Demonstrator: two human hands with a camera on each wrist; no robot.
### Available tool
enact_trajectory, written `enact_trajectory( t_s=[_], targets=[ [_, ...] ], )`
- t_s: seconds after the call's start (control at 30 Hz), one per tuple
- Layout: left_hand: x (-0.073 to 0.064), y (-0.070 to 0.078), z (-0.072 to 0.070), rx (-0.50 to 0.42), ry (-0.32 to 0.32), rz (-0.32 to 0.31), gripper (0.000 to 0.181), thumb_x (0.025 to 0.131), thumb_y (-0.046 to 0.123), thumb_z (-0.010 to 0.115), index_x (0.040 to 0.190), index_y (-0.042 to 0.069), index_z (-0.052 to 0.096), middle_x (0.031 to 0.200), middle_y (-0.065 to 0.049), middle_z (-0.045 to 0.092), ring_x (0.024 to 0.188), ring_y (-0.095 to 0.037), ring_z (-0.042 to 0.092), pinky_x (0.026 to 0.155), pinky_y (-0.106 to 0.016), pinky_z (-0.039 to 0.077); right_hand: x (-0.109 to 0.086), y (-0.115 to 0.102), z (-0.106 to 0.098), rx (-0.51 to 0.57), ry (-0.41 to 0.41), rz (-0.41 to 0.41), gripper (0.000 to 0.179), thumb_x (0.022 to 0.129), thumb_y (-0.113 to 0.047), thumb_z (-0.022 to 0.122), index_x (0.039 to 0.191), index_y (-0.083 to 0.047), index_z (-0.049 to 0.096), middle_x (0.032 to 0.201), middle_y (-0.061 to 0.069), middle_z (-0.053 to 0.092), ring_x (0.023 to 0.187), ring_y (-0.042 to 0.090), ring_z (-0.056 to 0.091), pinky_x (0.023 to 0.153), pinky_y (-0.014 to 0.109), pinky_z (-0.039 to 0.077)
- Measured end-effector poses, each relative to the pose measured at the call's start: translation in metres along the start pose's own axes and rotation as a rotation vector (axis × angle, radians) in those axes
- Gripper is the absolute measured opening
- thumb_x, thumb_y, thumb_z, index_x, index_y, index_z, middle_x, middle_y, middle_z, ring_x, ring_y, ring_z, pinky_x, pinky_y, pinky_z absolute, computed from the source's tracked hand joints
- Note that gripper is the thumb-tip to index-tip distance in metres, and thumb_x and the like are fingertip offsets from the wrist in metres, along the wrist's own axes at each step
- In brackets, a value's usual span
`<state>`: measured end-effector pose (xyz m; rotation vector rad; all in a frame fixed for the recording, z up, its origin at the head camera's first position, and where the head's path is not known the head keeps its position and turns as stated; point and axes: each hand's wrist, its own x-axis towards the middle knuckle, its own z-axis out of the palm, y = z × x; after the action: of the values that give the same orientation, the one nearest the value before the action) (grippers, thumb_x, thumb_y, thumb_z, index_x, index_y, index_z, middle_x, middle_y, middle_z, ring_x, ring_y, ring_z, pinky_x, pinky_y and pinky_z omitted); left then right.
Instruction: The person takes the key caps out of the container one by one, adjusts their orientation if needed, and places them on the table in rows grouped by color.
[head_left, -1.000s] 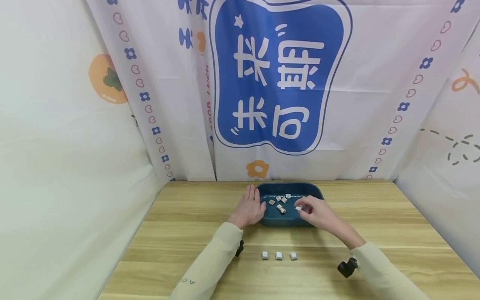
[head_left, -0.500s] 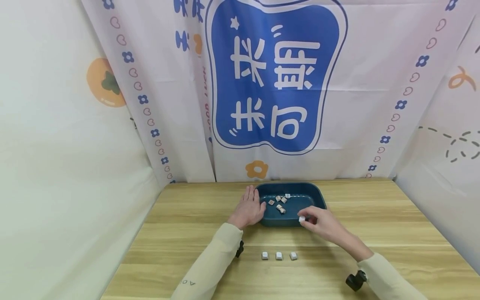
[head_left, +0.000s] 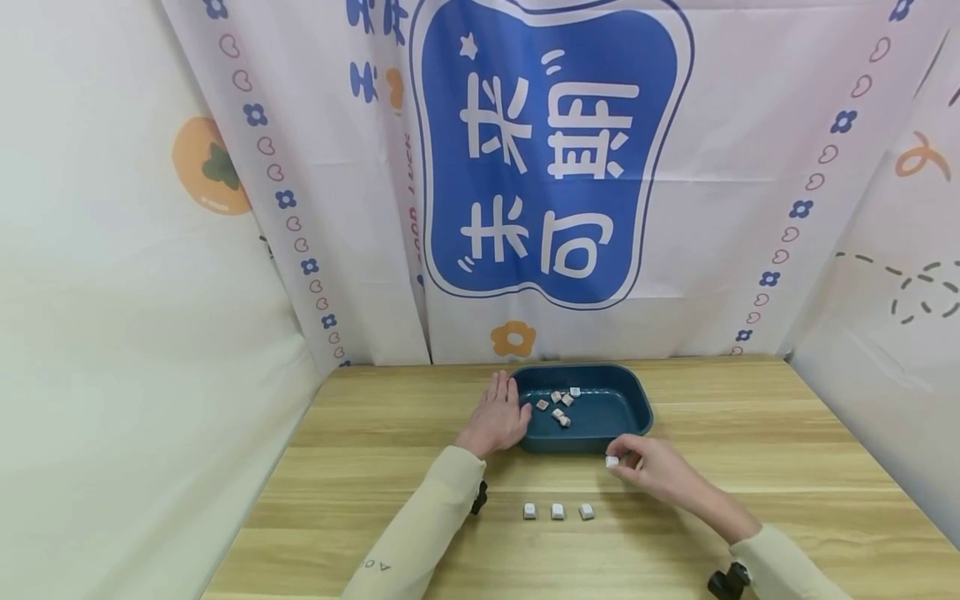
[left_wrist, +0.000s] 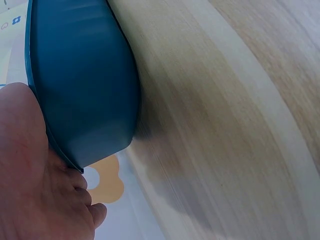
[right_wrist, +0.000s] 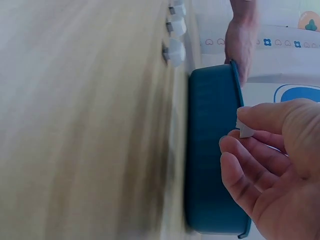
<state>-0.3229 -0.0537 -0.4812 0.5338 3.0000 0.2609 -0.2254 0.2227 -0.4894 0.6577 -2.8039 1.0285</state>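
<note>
My right hand [head_left: 656,471] pinches a small white keycap [head_left: 612,462] between thumb and fingertips, just in front of the tray's right front corner. In the right wrist view this keycap [right_wrist: 245,131] shows at the thumb tip, the other fingers loosely bent. My left hand [head_left: 495,421] rests against the left end of the dark teal tray [head_left: 577,445], its fingers straight and the thumb at the rim. Several small light keycaps [head_left: 557,414] lie scattered in the tray's left half. On the table before it stand three white keycaps [head_left: 557,512] in a spaced row.
The tray stands near the back edge of the wooden table [head_left: 360,467]. Behind it hangs a printed cloth [head_left: 465,325], and a pale cloth wall [head_left: 150,375] closes off the left side. Wrist cameras [head_left: 480,497] are strapped to both forearms.
My right hand has come out of the tray with the keycap, moving toward me and slightly right. The left hand and the row of three have stayed put.
</note>
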Motion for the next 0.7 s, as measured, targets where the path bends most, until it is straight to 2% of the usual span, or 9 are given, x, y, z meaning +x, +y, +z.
enact_trajectory(
  t_s=[0.13, 0.33, 0.7],
  targets=[
    [0.0, 0.0, 0.0, 0.014, -0.003, -0.004, 0.066, 0.106, 0.042, 0.022, 0.156, 0.0, 0.014, 0.165, -0.018, 0.003, 0.154, -0.032, 0.001, 0.124, -0.045, 0.016, -0.003, 0.004, 0.004, 0.013, -0.056, -0.005, 0.01, 0.087, -0.018, 0.073, 0.095, -0.017, 0.067, 0.082, -0.01, 0.064, 0.072, -0.004, 0.054, 0.061, 0.019, 0.048],
    [0.002, 0.0, 0.003, 0.02, -0.007, -0.006, 0.066, 0.106, 0.042, 0.022, 0.157, 0.001, 0.013, 0.165, -0.018, 0.002, 0.154, -0.032, 0.001, 0.124, -0.045, 0.016, -0.009, 0.007, 0.007, 0.036, -0.136, -0.059, 0.011, 0.087, -0.017, 0.074, 0.094, -0.013, 0.066, 0.083, -0.009, 0.064, 0.073, -0.005, 0.054, 0.062, 0.019, 0.048],
    [0.002, -0.001, 0.002, 0.008, -0.002, -0.006, 0.066, 0.106, 0.042, 0.022, 0.156, 0.0, 0.014, 0.165, -0.018, 0.003, 0.154, -0.032, 0.001, 0.124, -0.045, 0.016, -0.02, 0.009, 0.011, 0.006, -0.187, -0.125, 0.011, 0.084, -0.016, 0.075, 0.089, -0.019, 0.065, 0.077, -0.013, 0.057, 0.069, -0.003, 0.049, 0.058, 0.018, 0.044]
  ],
)
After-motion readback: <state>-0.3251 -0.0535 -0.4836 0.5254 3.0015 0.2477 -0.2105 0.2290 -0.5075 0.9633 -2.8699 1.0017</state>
